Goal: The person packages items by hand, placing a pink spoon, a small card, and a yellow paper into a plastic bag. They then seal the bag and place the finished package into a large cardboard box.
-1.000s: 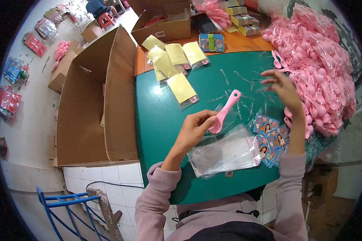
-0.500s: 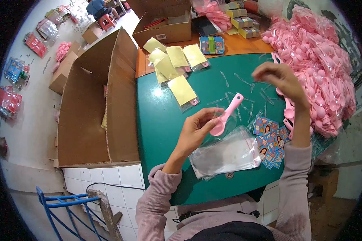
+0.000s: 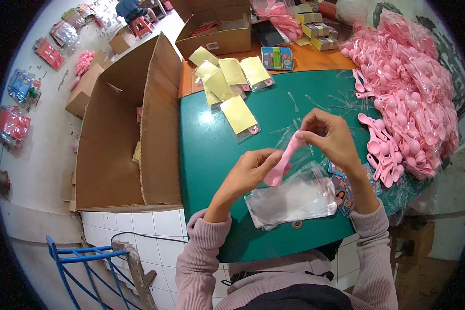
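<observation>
One pink spoon (image 3: 276, 174) is held up over the green table (image 3: 206, 170). My left hand (image 3: 250, 170) pinches it near the bowl, and my right hand (image 3: 326, 135) grips the tip of its handle. Just below lies a stack of clear plastic bags (image 3: 292, 201). Blue printed cards (image 3: 344, 187) rest to its right, partly hidden by my right forearm. Loose pink spoons (image 3: 382, 147) are piled at the right. Several clear bags with yellow cards (image 3: 237, 114) and pink pieces lie at the upper left of the table.
A big open cardboard box (image 3: 160, 129) stands left of the table. Another box (image 3: 217, 36) is at the back. A large heap of bagged pink spoons (image 3: 413, 103) covers the right side. Thin plastic strips (image 3: 346, 101) lie scattered. A person (image 3: 130, 9) sits far off.
My right hand has come down and left from the upper right and now holds the spoon's handle. The spoon has moved slightly down and left in my left hand.
</observation>
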Demonstrator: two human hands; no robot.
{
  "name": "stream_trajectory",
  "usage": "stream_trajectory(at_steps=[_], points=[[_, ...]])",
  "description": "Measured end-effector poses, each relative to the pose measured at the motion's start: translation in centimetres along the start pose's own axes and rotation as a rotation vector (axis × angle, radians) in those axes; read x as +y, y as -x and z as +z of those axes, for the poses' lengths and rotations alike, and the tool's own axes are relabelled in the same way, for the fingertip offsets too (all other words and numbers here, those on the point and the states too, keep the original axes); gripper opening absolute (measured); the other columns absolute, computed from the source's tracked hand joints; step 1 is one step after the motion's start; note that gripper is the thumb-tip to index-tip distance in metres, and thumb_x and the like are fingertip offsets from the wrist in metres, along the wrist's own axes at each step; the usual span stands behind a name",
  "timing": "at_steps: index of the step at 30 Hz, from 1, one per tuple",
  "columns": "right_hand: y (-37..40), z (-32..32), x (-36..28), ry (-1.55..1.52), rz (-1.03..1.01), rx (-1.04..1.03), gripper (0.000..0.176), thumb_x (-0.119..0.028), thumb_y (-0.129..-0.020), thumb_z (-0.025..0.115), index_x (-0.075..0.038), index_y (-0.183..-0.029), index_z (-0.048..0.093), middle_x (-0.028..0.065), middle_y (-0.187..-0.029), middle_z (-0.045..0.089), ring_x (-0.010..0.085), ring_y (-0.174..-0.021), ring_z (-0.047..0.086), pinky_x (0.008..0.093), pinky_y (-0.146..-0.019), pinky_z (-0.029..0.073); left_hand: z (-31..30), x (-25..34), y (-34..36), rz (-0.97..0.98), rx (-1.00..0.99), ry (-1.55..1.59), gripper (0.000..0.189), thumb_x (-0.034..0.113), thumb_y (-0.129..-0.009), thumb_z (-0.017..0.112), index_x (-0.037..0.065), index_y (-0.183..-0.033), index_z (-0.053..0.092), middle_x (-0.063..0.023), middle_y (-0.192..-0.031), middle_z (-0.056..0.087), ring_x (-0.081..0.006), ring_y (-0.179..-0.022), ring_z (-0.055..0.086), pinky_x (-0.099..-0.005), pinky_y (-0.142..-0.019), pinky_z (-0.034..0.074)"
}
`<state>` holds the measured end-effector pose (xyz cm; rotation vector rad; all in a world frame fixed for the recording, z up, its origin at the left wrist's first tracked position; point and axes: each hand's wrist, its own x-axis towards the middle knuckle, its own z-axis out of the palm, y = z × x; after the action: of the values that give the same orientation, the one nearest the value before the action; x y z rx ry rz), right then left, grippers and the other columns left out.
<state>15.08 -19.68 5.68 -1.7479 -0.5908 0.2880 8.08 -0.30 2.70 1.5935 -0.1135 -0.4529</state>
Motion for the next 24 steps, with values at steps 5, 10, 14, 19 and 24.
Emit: stream_trajectory(at_steps=[5,10,14,19,24], points=[[1.5,-0.4,-0.2,0.070,-0.030,-0.025,0.016,-0.010,-0.080,0.061,-0.001,-0.093,0.061,0.0065,-0.083,0.061,0.0122,-0.077,0.059,0.0244,-0.066,0.047,1.1,0.6,0.2,0.025,0.007,0.186,0.037,0.025,-0.095,0.040,-0.005,-0.112,0.053,-0.0105,-0.093,0.063,-0.0137,-0.084,0.060,-0.0225,-0.072,0.048],[4.4,-3.8,-1.7,0.324,-0.132,-0.150,0.034,-0.015,-0.073,0.065,-0.004,-0.104,0.057,0.0117,-0.105,0.051,0.0233,-0.102,0.050,0.0320,-0.080,0.044,0.9,1.5,0.5,0.080,0.038,0.294,0.033,0.022,-0.095,0.040,-0.003,-0.113,0.053,-0.0138,-0.091,0.064,-0.0155,-0.084,0.062,-0.0241,-0.069,0.050],[7.7,-7.2,3.5,0.651,0.026,-0.002,0.040,-0.017,-0.068,0.068,-0.006,-0.104,0.056,0.0115,-0.099,0.051,0.0247,-0.096,0.051,0.0349,-0.081,0.041,0.5,1.7,0.5,0.079,0.114,0.287,0.036,0.025,-0.095,0.039,-0.002,-0.114,0.052,-0.0153,-0.097,0.063,-0.0180,-0.083,0.062,-0.0264,-0.072,0.051],[8.8,-7.3,5.0,0.841,0.128,0.064,0.032,-0.014,-0.066,0.067,-0.005,-0.095,0.057,0.0103,-0.084,0.053,0.0268,-0.086,0.050,0.0358,-0.073,0.037,0.5,1.8,0.3,0.112,0.061,0.180,0.033,0.024,-0.094,0.044,-0.003,-0.107,0.056,-0.0149,-0.093,0.064,-0.0183,-0.084,0.062,-0.0278,-0.073,0.051],[7.4,-8.0,2.2,0.705,0.071,0.126,0.020,-0.007,-0.070,0.061,-0.003,-0.089,0.059,0.0112,-0.080,0.053,0.0273,-0.079,0.053,0.0356,-0.069,0.040,0.3,2.1,0.0,0.140,0.026,0.134,0.030,0.021,-0.092,0.046,-0.004,-0.104,0.058,-0.0147,-0.092,0.064,-0.0181,-0.085,0.062,-0.0271,-0.074,0.050]])
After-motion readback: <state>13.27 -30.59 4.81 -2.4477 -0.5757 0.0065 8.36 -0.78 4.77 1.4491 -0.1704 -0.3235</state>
